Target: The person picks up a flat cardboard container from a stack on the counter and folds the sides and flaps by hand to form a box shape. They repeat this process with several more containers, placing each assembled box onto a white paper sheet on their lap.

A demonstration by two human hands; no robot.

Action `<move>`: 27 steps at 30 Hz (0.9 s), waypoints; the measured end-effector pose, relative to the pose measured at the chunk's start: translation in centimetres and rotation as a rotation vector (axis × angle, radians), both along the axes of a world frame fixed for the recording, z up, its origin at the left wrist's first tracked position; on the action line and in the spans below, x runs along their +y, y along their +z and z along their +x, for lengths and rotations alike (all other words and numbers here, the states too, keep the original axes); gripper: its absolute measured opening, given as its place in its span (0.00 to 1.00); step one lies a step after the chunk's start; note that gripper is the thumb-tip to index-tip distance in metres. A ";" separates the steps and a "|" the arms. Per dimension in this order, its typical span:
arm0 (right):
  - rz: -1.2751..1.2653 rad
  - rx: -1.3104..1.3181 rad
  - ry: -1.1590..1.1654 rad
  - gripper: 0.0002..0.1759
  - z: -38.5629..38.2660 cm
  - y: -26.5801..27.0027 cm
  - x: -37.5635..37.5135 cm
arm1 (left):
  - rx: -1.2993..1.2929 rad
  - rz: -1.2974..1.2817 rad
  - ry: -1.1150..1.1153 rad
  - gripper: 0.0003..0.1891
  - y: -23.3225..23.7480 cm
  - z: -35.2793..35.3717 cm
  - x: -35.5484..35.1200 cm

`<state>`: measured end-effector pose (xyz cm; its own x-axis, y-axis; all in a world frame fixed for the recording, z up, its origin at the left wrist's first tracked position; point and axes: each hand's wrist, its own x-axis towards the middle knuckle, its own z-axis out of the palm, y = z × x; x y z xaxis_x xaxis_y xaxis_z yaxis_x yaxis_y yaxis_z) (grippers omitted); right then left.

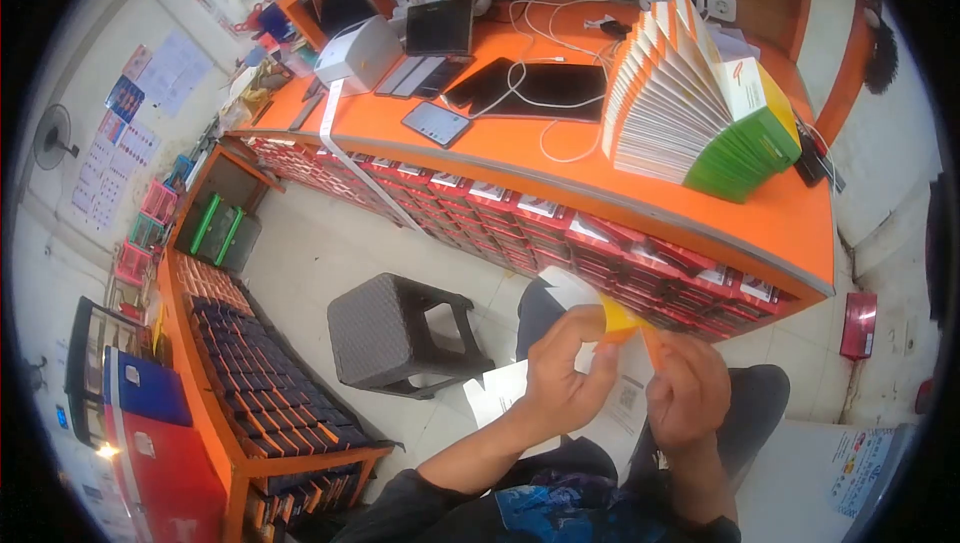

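Note:
A printed cardboard sheet (612, 413), white with a yellow and orange end and cut flaps, lies over my lap. My left hand (572, 368) pinches its yellow part between thumb and fingers. On the other side, my right hand (688, 388) is closed on the orange edge, where the card is bent up. White flaps (497, 393) stick out left of my left wrist, and a printed square code shows between the hands. Part of the sheet is hidden by my hands and arms.
An orange desk (700, 205) holds a fanned stack of cards (665, 93), a phone (437, 124), a black tablet (540, 90) with white cables and a white printer (356, 55). Red boxes (560, 233) fill the shelf beneath. A dark stool (385, 333) stands left of my knees.

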<state>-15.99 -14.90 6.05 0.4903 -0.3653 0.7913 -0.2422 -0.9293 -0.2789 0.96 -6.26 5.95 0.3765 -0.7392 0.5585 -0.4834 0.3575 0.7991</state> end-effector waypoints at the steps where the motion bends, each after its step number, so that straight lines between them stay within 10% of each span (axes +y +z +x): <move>1: -0.029 -0.020 -0.021 0.16 0.1 -0.4 0.1 | 0.183 -0.022 -0.019 0.09 -0.3 -0.6 -0.3; 9: -0.155 0.054 0.044 0.16 0.6 0.6 -0.1 | 0.287 -0.007 0.050 0.09 1.0 -0.2 0.5; 14: 0.271 -0.129 -0.080 0.10 1.1 0.6 0.7 | -0.114 -0.146 0.210 0.08 0.2 -1.3 -0.7; 18: 0.571 -0.180 -0.082 0.06 1.6 0.7 1.5 | 0.099 -0.017 0.095 0.09 -0.5 -2.2 -0.4; 27: 0.150 -0.065 -0.074 0.10 1.8 0.5 1.4 | 0.567 0.006 -0.060 0.08 -3.2 -2.9 -0.1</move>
<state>-14.17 -13.49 6.51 0.4076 -0.5148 0.7543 -0.2856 -0.8564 -0.4302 -1.93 -6.33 2.77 0.5738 -0.7708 0.2768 0.0430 0.3658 0.9297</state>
